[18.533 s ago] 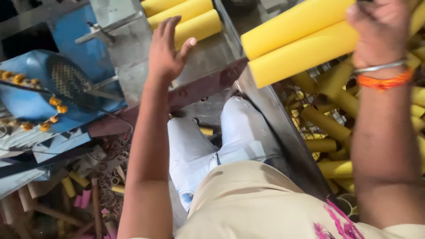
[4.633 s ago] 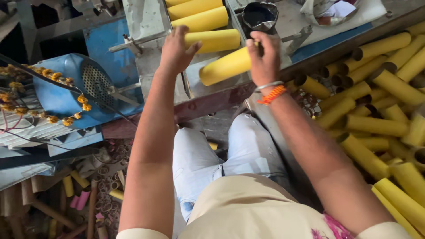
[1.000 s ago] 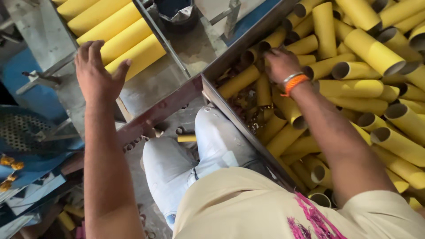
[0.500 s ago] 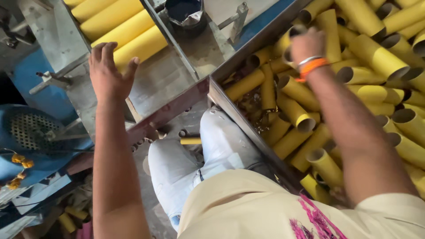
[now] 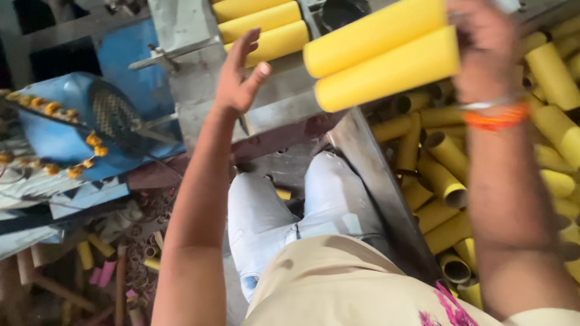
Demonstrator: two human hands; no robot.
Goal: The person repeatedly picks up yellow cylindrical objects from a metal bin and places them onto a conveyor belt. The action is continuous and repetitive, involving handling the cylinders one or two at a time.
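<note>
Head view: right hand (image 5: 486, 51), grip closed on two yellow tubes (image 5: 386, 57) raised over the worktop (image 5: 290, 115) edge. Left hand (image 5: 238, 75) spread open, empty, near the tube row (image 5: 263, 27). Best laid parallel against that row.

blue machine housing (image 5: 66, 115) with dark mesh guard (image 5: 112, 115) to my left | orange-yellow garland (image 5: 72, 142) draped over it | scrap sticks and rings on floor (image 5: 121, 265) (pink and yellow bits) | my white trousers (image 5: 266, 211) below grey metal bench (image 5: 199, 90)
</note>
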